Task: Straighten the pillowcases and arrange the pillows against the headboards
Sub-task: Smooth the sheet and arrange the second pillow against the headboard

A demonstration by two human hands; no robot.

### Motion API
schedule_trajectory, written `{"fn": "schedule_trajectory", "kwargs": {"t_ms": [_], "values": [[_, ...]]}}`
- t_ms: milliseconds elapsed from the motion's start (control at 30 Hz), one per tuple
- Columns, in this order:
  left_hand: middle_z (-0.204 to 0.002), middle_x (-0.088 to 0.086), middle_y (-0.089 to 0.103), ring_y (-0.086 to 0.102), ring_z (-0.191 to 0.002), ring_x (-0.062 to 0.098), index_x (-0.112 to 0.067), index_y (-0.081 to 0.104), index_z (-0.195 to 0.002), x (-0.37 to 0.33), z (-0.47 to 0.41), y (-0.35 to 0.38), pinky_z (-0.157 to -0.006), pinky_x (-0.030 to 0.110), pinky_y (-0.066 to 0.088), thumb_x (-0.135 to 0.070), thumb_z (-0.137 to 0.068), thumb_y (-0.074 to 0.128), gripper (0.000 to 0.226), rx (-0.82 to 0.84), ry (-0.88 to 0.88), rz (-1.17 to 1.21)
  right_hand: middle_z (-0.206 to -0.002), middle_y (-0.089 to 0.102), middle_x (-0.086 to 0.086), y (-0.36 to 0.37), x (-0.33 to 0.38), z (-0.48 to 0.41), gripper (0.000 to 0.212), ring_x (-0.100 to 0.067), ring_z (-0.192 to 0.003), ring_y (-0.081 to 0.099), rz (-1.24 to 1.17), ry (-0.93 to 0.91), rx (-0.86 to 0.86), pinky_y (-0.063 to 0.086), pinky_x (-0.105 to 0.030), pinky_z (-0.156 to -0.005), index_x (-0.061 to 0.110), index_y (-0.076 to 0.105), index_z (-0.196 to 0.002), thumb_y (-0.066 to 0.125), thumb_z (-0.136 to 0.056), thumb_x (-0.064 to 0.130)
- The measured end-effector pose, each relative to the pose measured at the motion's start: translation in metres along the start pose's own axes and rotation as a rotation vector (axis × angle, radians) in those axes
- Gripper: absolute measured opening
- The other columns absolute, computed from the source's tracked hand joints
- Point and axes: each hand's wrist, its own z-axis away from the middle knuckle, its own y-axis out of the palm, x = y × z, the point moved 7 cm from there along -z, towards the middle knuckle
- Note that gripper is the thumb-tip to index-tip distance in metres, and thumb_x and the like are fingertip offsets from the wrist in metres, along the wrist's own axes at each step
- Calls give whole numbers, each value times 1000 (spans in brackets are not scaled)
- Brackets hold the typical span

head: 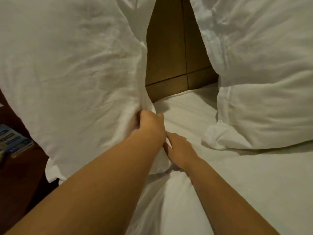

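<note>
The left pillow [71, 73] stands upright against the wooden headboard [166, 48], at the left side of the bed. Its white case is creased across the whole face. The right pillow [264, 68] also leans on the headboard, at the right side of the bed. A gap separates the two pillows, and the headboard panels show through it. The lower corner of the right pillow rests on the bed sheet [254, 184].

The left hand [150, 123] is at the inner edge of the left pillow, near the bottom. Its grip is closed: the fingers are curled round a gathered fold of the pillowcase [144, 100], which runs up from the fist as a tight vertical ridge.

The right hand [180, 150] lies just below and beside the left wrist, touching it. Its back faces the camera. It rests on a bunch of white fabric at the bottom inner corner of the left pillow. Its fingertips are hidden under the left wrist, so it cannot be told whether this grip pinches the fabric or only presses on it.

At the far left, a dark nightstand [20, 175] sits beside the bed. A blue booklet [11, 139] lies on it, partly covered by the left pillow.
</note>
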Motion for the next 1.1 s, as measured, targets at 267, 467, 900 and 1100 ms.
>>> {"fn": "schedule_trajectory", "kwargs": {"t_ms": [267,467,900,1100], "values": [[-119,6,60,59,-107,26,-15,48,-124,-7,1,-25,-73,34,40,-18,-96,46,28,-60,60,217,-70,58,-1,-14,-14,8,25,-23,-64,57,-272,78,-119,55,-43,-59,15,51,-77,48,-93,34],[-104,11,63,60,-84,26,-18,38,-125,14,18,-73,-63,35,43,-12,-95,50,32,-352,62,513,-61,40,4,-68,-16,40,36,-11,-57,35,-497,127,-520,37,-29,-56,25,33,-65,45,-98,32],[-86,7,59,55,-70,21,-21,33,-123,10,40,-110,-60,32,43,-21,-93,55,37,-454,91,636,-75,58,3,-103,-11,45,24,-16,-69,56,-99,320,-474,45,-28,-63,22,48,-75,50,-94,36],[-83,3,60,58,-71,22,-17,39,-102,99,61,-134,-56,32,42,-25,-89,55,22,-530,-56,713,-79,61,2,-156,84,13,19,-10,-66,52,-53,111,-485,41,-21,-57,19,53,-79,55,-93,31]]}}
